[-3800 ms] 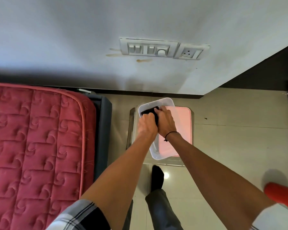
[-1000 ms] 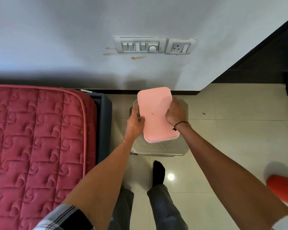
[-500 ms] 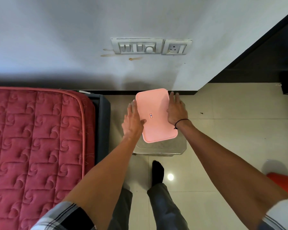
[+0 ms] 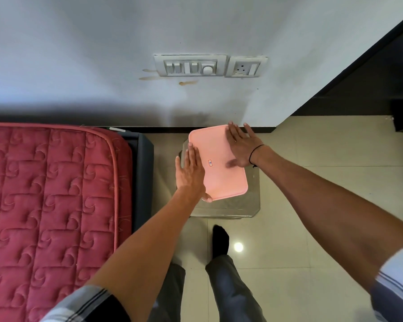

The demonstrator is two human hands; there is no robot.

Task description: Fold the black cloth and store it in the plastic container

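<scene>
A red quilted mattress (image 4: pixel 49 201) fills the left side, with a dark bed frame (image 4: pixel 142 182) along its right edge. Just right of that frame stands a clear glass stool (image 4: pixel 249 205) on the tiled floor (image 4: pixel 312 182), and a container with a pink lid (image 4: pixel 219 166) sits on top of it. The left hand (image 4: pixel 190 173) lies flat on the lid's left edge, fingers stretched out together and gripping nothing, thumb down by the near left corner. The right hand (image 4: pixel 240 147) rests palm-down on the lid's far right part, fingers spread apart, a black band (image 4: pixel 254 154) on its wrist. The black cloth is not visible; the closed lid covers the container between the 2 hands. Below, 1 foot in a black sock (image 4: pixel 220 240) stands on the floor. On the wall above are a switch panel (image 4: pixel 190 65) and a socket (image 4: pixel 246 67).
</scene>
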